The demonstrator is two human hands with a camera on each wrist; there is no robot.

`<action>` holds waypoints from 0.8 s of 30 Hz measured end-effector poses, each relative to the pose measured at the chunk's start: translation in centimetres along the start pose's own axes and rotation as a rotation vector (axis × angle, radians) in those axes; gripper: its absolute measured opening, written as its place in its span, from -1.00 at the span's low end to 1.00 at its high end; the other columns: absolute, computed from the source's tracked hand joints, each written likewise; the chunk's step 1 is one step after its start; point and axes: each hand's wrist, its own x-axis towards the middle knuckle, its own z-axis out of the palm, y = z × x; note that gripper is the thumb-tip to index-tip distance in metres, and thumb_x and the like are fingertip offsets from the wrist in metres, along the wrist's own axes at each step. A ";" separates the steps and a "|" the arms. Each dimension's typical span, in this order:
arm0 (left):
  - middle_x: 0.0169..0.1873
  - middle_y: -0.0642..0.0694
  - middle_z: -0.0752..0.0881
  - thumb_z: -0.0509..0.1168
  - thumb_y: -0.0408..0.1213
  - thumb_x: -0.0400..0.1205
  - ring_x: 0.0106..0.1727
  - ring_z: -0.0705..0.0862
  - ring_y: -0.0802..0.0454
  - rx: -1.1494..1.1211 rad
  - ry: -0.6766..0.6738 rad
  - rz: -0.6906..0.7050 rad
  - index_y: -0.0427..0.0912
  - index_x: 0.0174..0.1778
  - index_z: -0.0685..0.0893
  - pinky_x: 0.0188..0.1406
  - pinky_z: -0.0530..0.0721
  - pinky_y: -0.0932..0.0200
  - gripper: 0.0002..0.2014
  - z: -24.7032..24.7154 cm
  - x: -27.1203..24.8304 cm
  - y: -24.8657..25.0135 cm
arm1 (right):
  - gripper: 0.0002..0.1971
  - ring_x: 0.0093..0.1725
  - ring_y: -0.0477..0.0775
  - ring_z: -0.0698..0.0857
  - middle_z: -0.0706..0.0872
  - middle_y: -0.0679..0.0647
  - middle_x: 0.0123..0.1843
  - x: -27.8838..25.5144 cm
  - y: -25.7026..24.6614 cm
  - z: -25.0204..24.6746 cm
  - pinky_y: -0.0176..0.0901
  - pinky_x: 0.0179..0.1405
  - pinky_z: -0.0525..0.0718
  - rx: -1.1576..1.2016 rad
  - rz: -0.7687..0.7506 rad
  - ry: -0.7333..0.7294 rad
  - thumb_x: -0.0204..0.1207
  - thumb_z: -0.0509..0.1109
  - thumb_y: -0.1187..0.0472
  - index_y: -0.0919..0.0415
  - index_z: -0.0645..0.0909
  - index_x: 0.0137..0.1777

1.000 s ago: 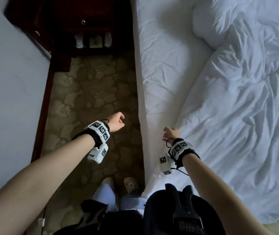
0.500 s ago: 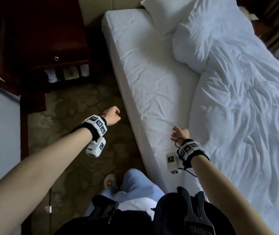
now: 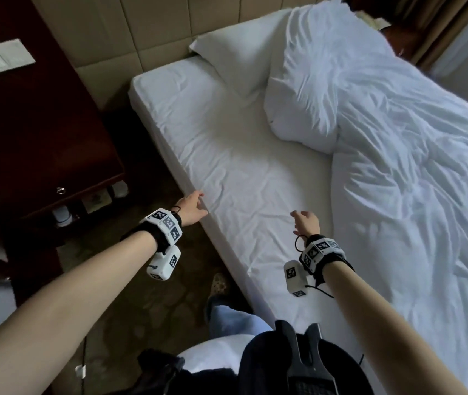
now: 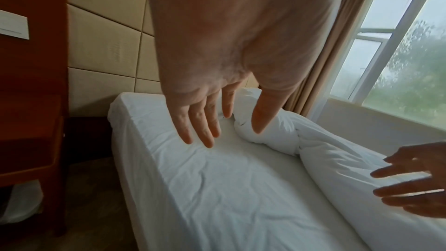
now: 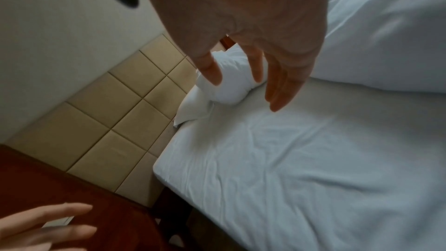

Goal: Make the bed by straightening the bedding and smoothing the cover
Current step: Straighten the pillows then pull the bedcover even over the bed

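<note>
A bed with a wrinkled white fitted sheet [image 3: 244, 166] fills the right half of the head view. A crumpled white duvet [image 3: 398, 172] lies bunched along its far side, and a white pillow [image 3: 238, 61] leans at the headboard. My left hand [image 3: 195, 205] hovers at the bed's near edge, fingers straight and spread [image 4: 205, 131], holding nothing. My right hand [image 3: 305, 222] floats just above the sheet near the duvet's edge, fingers loose [image 5: 277, 91], empty. In the left wrist view the rolled duvet [image 4: 272, 131] shows beyond the fingers.
A dark wooden nightstand [image 3: 42, 138] stands left of the bed against a padded beige headboard wall [image 3: 170, 32]. Patterned carpet [image 3: 147, 295] lies between nightstand and bed, where my feet are. A window [image 4: 398, 45] with curtains is beyond the bed.
My view has swung up toward the head of the bed. Both hands moved forward: the left from over the carpet to the mattress edge, the right farther onto the sheet, fingers opening.
</note>
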 end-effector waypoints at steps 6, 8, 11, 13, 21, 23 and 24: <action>0.47 -0.25 0.42 0.35 -0.20 0.59 0.40 0.51 -0.22 0.047 -0.021 0.054 -0.18 0.59 0.23 0.41 0.47 -0.01 -0.33 -7.1 10.2 3.1 | -0.39 0.51 0.25 0.44 0.44 0.28 0.53 3.2 -9.5 0.8 -0.05 0.44 0.39 -0.069 -0.038 0.080 0.58 0.29 0.13 0.28 0.25 0.59; 0.49 -0.27 0.38 0.38 -0.14 0.56 0.44 0.47 -0.23 0.071 -0.028 0.108 -0.15 0.60 0.21 0.44 0.45 -0.05 -0.28 -8.3 14.0 5.3 | -0.36 0.54 0.24 0.40 0.39 0.29 0.56 4.9 -11.9 0.4 -0.05 0.48 0.35 -0.070 -0.066 0.100 0.58 0.30 0.12 0.22 0.20 0.63; 0.53 -0.31 0.30 0.42 -0.06 0.52 0.53 0.37 -0.25 0.124 -0.051 0.204 -0.12 0.63 0.14 0.49 0.35 0.01 -0.18 -8.8 19.2 8.9 | -0.33 0.55 0.25 0.38 0.36 0.31 0.58 7.6 -14.3 -0.7 -0.03 0.52 0.34 -0.079 -0.074 0.134 0.57 0.31 0.11 0.20 0.16 0.64; 0.56 -0.31 0.21 0.45 -0.04 0.49 0.57 0.31 -0.23 0.123 -0.068 0.255 -0.13 0.66 0.05 0.55 0.28 0.05 -0.08 -9.0 22.7 11.6 | -0.32 0.55 0.25 0.38 0.36 0.30 0.58 9.7 -15.8 -1.5 -0.01 0.53 0.34 -0.071 -0.051 0.179 0.57 0.31 0.10 0.18 0.15 0.65; 0.66 -0.31 -0.10 0.50 0.09 0.41 0.69 -0.10 -0.19 -0.035 -0.272 0.164 -0.21 0.66 -0.26 0.66 -0.02 -0.07 0.20 -9.3 38.3 19.3 | -0.28 0.58 0.21 0.35 0.31 0.24 0.63 17.7 -20.9 -0.4 0.00 0.56 0.33 -0.039 0.094 0.310 0.58 0.28 0.11 0.18 0.05 0.68; 0.66 -0.28 -0.10 0.51 0.09 0.40 0.69 -0.09 -0.17 -0.107 -0.330 0.097 -0.20 0.66 -0.28 0.67 -0.02 -0.07 0.21 -9.3 41.4 20.7 | -0.27 0.58 0.24 0.35 0.32 0.27 0.61 19.2 -22.5 0.4 -0.04 0.53 0.32 -0.064 0.142 0.330 0.59 0.28 0.13 0.21 0.03 0.68; 0.66 -0.28 -0.08 0.51 0.10 0.40 0.69 -0.06 -0.17 -0.129 -0.352 0.064 -0.19 0.66 -0.27 0.67 0.01 -0.06 0.22 -9.4 42.8 21.3 | -0.27 0.57 0.24 0.35 0.32 0.29 0.61 19.8 -23.2 0.8 -0.06 0.52 0.31 -0.068 0.163 0.333 0.59 0.28 0.13 0.22 0.03 0.68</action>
